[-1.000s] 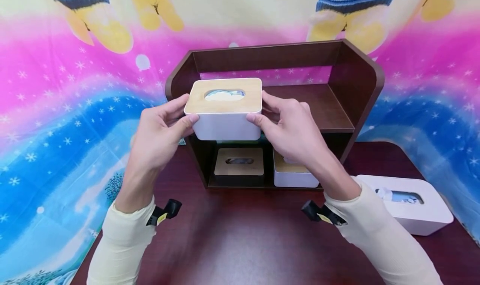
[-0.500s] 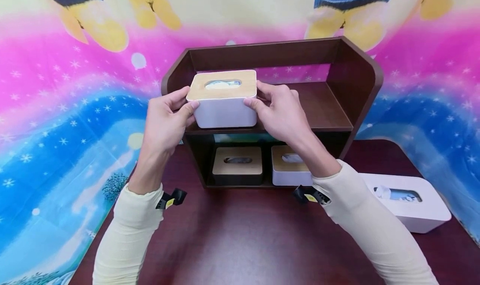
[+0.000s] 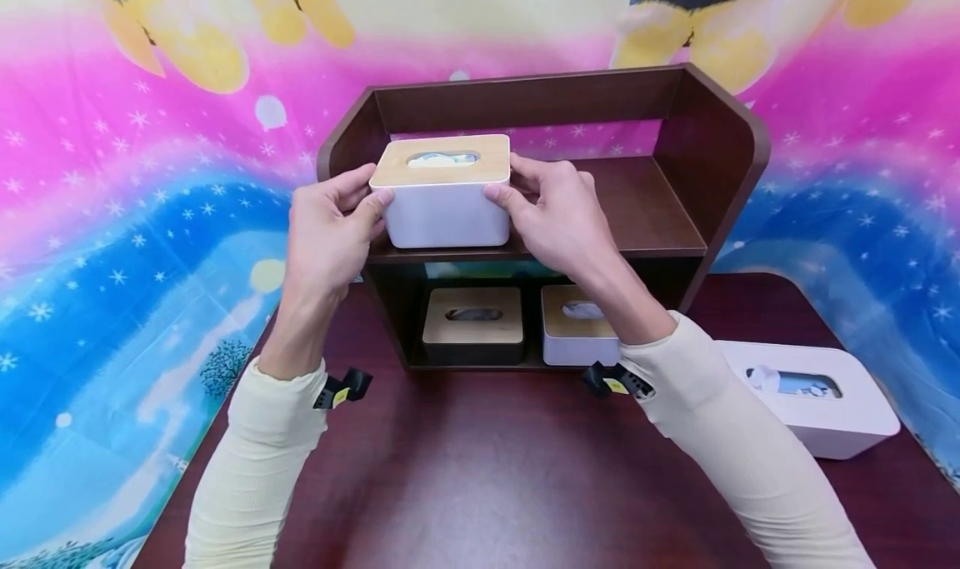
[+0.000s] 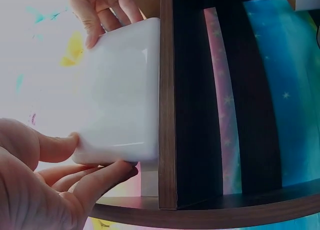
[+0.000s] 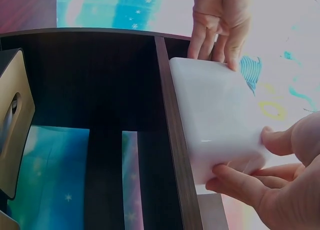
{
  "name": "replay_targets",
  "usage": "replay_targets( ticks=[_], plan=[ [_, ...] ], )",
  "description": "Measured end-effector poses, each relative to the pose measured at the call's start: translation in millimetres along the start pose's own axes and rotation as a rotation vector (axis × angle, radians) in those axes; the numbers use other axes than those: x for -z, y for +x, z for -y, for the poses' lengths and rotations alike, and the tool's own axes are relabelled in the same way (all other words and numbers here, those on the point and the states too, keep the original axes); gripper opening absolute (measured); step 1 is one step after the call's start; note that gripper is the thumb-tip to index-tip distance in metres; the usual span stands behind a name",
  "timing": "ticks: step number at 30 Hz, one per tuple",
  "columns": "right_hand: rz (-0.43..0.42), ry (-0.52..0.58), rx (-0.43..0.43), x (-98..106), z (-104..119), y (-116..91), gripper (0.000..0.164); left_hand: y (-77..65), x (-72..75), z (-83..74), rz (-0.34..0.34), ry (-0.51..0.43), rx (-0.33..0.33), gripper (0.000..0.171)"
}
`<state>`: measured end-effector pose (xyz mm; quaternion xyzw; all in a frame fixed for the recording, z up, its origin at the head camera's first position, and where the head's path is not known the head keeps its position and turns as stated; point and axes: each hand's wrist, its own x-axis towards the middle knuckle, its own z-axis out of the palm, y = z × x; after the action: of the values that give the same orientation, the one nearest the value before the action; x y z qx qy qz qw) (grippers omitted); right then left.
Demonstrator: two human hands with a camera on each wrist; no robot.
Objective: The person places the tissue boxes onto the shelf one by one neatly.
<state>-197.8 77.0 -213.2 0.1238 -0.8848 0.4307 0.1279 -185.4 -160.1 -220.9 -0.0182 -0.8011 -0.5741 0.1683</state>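
A white tissue box [image 3: 447,217] with a light wood lid stands at the left of the upper board of a dark brown desk shelf [image 3: 637,207]. My left hand [image 3: 327,237] grips its left end, the thumb on the front edge and the fingers along the side. At the opposite end my right hand [image 3: 564,212] holds it the same way. Both wrist views show the white box [image 4: 120,94] at the edge of the shelf board [image 5: 175,135], between the two hands. Its back is hidden in every view.
Below, on the lower shelf, are a black tissue box [image 3: 472,323] with a wood lid and a smaller white tissue box [image 3: 577,336], partly behind the right forearm. A long white tissue box [image 3: 817,394] lies on the dark red table [image 3: 480,469] at the right.
Both hands have carried the white tissue box away from me, from in front of the shelf onto the upper board. In the last half second it has barely shifted.
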Motion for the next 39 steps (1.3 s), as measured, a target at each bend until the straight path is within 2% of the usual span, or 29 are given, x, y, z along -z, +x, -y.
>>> replay_targets(
  ticks=[9, 16, 20, 25, 28, 34, 39],
  plan=[
    [0.010, -0.022, 0.002, 0.7, -1.3, -0.6, 0.058, -1.0, 0.1, 1.2, 0.005, 0.030, 0.011, 0.054],
    [0.073, 0.011, -0.011, 10.0, -10.0, -7.7, 0.071, -9.1, 4.9, 1.1, 0.089, 0.079, 0.038, 0.066],
    [0.124, 0.021, -0.009, 20.9, -19.3, -21.2, 0.074, -25.2, 11.1, 5.8, 0.118, 0.091, 0.017, 0.069],
    [0.194, 0.058, 0.019, 38.6, -32.0, -50.2, 0.068, -53.4, 16.1, 12.5, 0.124, 0.128, -0.022, 0.067],
    [0.194, 0.067, 0.028, 48.5, -38.7, -68.8, 0.065, -69.6, 15.2, 16.5, 0.128, 0.149, -0.048, 0.066],
    [0.173, 0.042, 0.011, 61.5, -59.4, -103.4, 0.063, -93.2, 4.9, 27.9, 0.157, 0.156, -0.098, 0.062],
    [0.187, 0.021, -0.018, 66.8, -87.8, -130.2, 0.059, -109.5, -14.3, 41.3, 0.198, 0.160, -0.116, 0.058]
  ],
)
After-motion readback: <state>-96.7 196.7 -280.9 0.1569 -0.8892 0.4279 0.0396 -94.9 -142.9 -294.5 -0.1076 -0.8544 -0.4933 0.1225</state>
